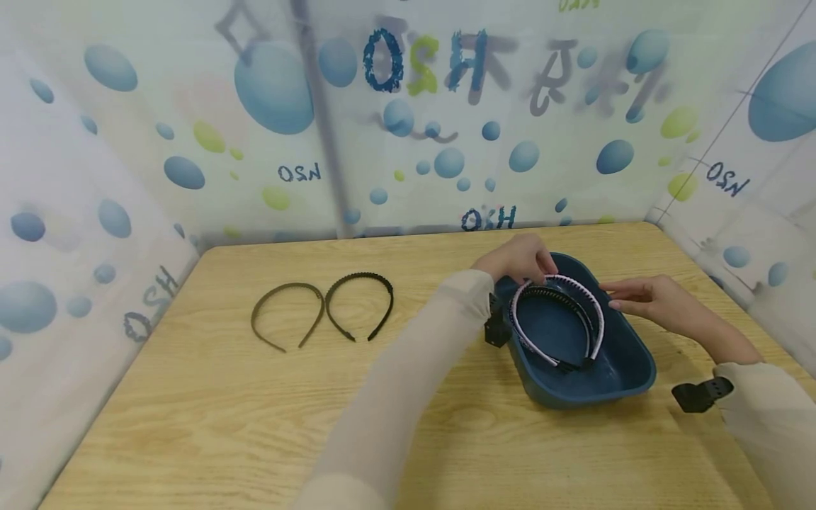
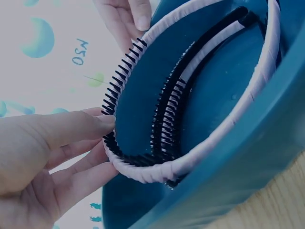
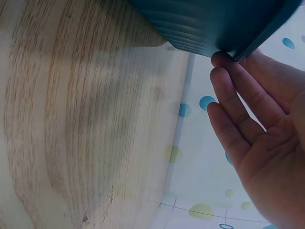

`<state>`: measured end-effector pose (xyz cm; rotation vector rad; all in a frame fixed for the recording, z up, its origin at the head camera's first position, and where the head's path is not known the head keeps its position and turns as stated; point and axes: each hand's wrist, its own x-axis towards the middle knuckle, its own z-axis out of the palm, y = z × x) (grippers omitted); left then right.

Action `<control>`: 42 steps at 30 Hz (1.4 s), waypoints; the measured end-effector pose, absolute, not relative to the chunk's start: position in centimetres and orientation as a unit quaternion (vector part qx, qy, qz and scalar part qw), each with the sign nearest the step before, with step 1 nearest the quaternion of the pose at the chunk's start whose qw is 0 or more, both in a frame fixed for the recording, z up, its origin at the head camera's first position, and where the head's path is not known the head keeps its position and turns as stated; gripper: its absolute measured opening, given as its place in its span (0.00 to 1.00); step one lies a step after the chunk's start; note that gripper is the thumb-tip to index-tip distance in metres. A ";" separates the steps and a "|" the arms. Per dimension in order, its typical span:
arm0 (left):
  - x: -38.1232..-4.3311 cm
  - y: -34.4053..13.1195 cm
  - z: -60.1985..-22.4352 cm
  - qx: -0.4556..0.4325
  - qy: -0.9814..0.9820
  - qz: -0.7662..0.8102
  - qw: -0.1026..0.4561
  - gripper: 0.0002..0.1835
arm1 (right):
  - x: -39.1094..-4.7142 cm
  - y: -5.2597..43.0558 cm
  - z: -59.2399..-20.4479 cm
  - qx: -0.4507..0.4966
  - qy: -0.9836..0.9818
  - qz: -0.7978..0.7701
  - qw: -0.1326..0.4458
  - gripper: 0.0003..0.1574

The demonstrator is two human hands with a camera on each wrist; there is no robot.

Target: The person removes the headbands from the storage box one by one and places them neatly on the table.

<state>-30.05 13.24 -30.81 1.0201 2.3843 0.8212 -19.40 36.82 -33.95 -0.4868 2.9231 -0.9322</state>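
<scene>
My left hand pinches a pale pink headband with black comb teeth by its toothed curve, thumb on one side and fingers on the other. The headband is tilted within a dark blue plastic basin, its ends toward the near side. Under it, in the left wrist view, lie a black headband with a beaded-looking edge and another pale, toothed one. My right hand holds the basin's right rim, with the fingertips against the outer wall and the thumb at the rim.
Left on the wooden table lie a brown headband and a black one with a wavy edge, side by side. A bubble-printed curtain closes off the back and sides.
</scene>
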 end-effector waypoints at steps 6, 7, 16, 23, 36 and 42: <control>-30.2 12.7 -30.2 0.379 0.851 0.298 0.209 0.12 | -19.4 36.9 -34.0 -0.154 0.941 -0.302 0.017 0.23; -30.2 12.5 -30.0 0.380 0.850 0.300 0.209 0.12 | -19.4 36.9 -34.0 -0.154 0.941 -0.302 0.017 0.23; -30.3 11.4 -28.5 0.396 0.843 0.302 0.201 0.13 | -19.4 36.8 -34.0 -0.159 0.941 -0.298 0.010 0.23; -30.6 10.6 -28.0 0.409 0.845 0.291 0.186 0.12 | -19.4 36.9 -34.1 -0.164 0.940 -0.299 0.008 0.23; -30.8 8.5 -27.1 0.428 0.840 0.278 0.186 0.14 | -19.3 36.9 -34.2 -0.159 0.938 -0.307 0.016 0.23; -31.0 7.4 -26.9 0.423 0.841 0.280 0.188 0.14 | -19.3 36.9 -34.1 -0.158 0.939 -0.305 0.013 0.23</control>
